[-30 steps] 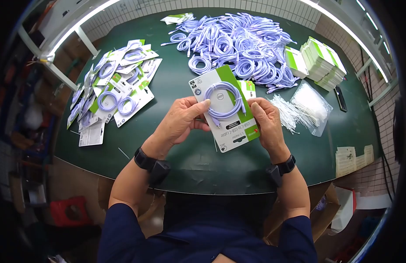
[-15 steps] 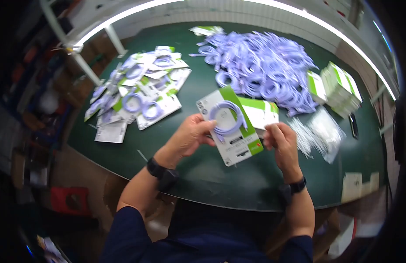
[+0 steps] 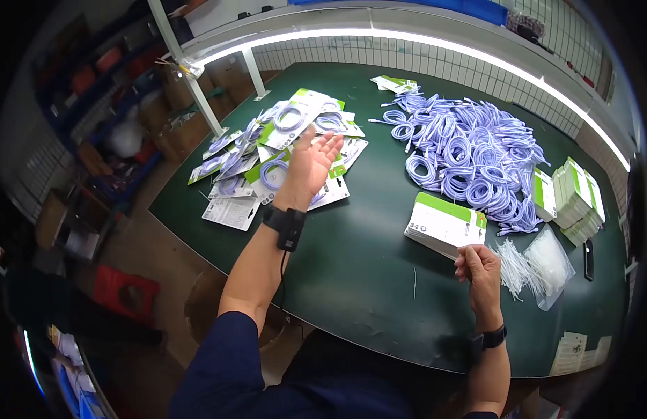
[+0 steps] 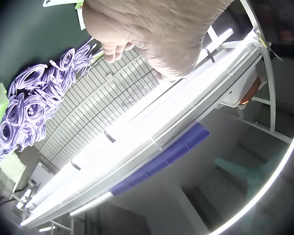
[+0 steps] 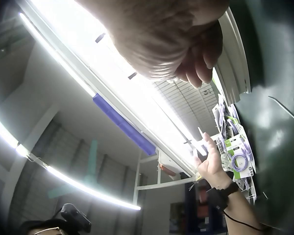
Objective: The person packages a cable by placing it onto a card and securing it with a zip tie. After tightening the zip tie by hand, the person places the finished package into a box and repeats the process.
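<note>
My left hand [image 3: 311, 167] is over a pile of carded purple USB-C cables, palm turned up and fingers spread, holding nothing. Just beyond its fingertips a carded cable [image 3: 288, 119] lies on top of the pile. Its forearm and palm hide part of the cards below. My right hand [image 3: 482, 269] sits by the near right corner of a stack of white-and-green packaging cards [image 3: 445, 223], fingers loosely curled and thumb against the index finger. In the right wrist view those curled fingers [image 5: 198, 68] overlap the stack's edge, with nothing visible in them.
Loose purple cable coils [image 3: 470, 150] form a big heap at the back. More card stacks [image 3: 578, 199] stand at the right. White cable ties [image 3: 515, 269] lie beside a clear bag [image 3: 550, 265], with a black-handled tool [image 3: 589, 260] further right. One loose tie [image 3: 415, 283] lies in front.
The left hand has moved left to the pile and let go of the carded cable it held. The right hand has come off the card and moved to the stack. The head view has shifted.
</note>
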The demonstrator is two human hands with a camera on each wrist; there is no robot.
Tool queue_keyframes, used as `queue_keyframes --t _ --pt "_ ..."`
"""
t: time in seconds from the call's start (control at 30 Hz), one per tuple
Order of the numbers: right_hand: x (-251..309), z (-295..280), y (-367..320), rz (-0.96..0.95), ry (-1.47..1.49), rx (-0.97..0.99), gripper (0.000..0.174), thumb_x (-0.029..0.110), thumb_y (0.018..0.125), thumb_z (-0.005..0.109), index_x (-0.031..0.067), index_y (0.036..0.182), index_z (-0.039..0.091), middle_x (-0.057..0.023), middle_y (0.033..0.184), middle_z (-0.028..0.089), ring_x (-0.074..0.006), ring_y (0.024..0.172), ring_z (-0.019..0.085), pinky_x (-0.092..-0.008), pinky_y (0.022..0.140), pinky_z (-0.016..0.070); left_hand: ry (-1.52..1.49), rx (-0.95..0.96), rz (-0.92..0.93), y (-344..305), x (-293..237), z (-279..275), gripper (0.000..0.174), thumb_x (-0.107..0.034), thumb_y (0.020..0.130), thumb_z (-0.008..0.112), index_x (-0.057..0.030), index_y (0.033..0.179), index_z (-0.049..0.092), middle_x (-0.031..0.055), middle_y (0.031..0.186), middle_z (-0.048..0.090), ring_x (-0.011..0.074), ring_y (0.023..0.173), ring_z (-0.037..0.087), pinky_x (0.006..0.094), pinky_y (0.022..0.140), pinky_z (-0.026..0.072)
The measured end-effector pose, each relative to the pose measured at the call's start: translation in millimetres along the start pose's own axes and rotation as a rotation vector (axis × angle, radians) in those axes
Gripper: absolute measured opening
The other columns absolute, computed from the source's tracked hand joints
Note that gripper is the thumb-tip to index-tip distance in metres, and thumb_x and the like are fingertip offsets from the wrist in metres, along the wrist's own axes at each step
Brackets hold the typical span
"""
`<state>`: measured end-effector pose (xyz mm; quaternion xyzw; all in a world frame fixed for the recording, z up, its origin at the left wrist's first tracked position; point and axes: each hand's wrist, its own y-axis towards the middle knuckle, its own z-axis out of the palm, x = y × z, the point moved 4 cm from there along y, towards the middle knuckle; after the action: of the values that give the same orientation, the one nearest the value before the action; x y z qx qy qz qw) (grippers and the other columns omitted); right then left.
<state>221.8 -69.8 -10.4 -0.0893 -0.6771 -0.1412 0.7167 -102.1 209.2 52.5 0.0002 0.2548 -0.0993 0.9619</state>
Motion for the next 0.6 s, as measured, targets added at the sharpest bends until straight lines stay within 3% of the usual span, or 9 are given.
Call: queue_keyframes --t 0.1,0.27,0.37,0.4,0.5,0.53,0.6 --pt "3 3 3 0.025 -0.037 0.005 0.024 0.022 0.11 0.062 0.0016 0.106 0.073 -0.0024 0.083 0.071 -0.0067 0.065 0.063 -0.0207 0.058 0.0476 0.264 0.181 -0.046 12 33 -15 0.036 -0.017 0.104 0.068 0.0018 0.134 0.06 0.0119 0.116 0.07 0.0262 0.105 0.072 0.0387 0.098 0.0605" --pt "8 6 0 0.057 -0.068 -0.008 0.024 0.021 0.109 0.062 0.0006 0.105 0.074 -0.0027 0.083 0.072 -0.0069 0.066 0.064 -0.0211 0.059 0.0491 0.534 0.391 -0.185 -12 82 1 0.03 -0.015 0.105 0.067 0.0004 0.13 0.063 0.0131 0.118 0.07 0.0251 0.104 0.072 0.0391 0.097 0.0604" --pt "6 0 1 0.038 -0.073 -0.032 0.024 0.02 0.11 0.061 -0.0003 0.106 0.074 -0.0029 0.083 0.073 -0.0069 0.066 0.065 -0.0215 0.059 0.05 0.993 0.563 -0.099 -10 98 21 0.028 -0.012 0.105 0.067 -0.0009 0.13 0.066 0.0133 0.118 0.073 0.0239 0.101 0.074 0.0383 0.098 0.0605" --pt "6 0 1 0.013 -0.08 -0.034 0.024 0.019 0.11 0.061 -0.0004 0.107 0.074 -0.003 0.084 0.073 -0.0068 0.067 0.065 -0.0214 0.059 0.0502 0.982 0.581 -0.118 -9 107 30 0.028 -0.012 0.105 0.067 -0.0009 0.13 0.066 0.0133 0.118 0.073 0.0239 0.101 0.074 0.0383 0.098 0.0605" --pt "8 -1 -1 -0.035 -0.097 -0.031 0.023 0.018 0.11 0.061 -0.0006 0.108 0.075 -0.0031 0.084 0.073 -0.0066 0.068 0.065 -0.0212 0.06 0.0506 1.622 0.87 0.178 3 128 63 0.03 -0.005 0.098 0.069 -0.0049 0.128 0.07 0.0102 0.122 0.073 0.0229 0.108 0.072 0.0365 0.099 0.0582" --pt "10 0 -2 -0.063 -0.118 -0.028 0.022 0.017 0.11 0.061 -0.0007 0.108 0.075 -0.0031 0.084 0.073 -0.0065 0.068 0.065 -0.021 0.06 0.0509 1.616 0.876 0.173 12 134 63 0.03 -0.005 0.098 0.069 -0.0049 0.128 0.07 0.0102 0.122 0.073 0.0229 0.108 0.072 0.0365 0.099 0.0582" --pt "14 2 -3 -0.124 -0.159 -0.019 0.021 0.016 0.11 0.062 -0.0009 0.109 0.075 -0.0031 0.084 0.073 -0.0064 0.069 0.065 -0.0208 0.061 0.0517 1.983 1.049 0.526 35 153 55 0.038 -0.004 0.092 0.072 -0.0074 0.13 0.07 0.0086 0.124 0.072 0.0259 0.116 0.068 0.037 0.102 0.0557"
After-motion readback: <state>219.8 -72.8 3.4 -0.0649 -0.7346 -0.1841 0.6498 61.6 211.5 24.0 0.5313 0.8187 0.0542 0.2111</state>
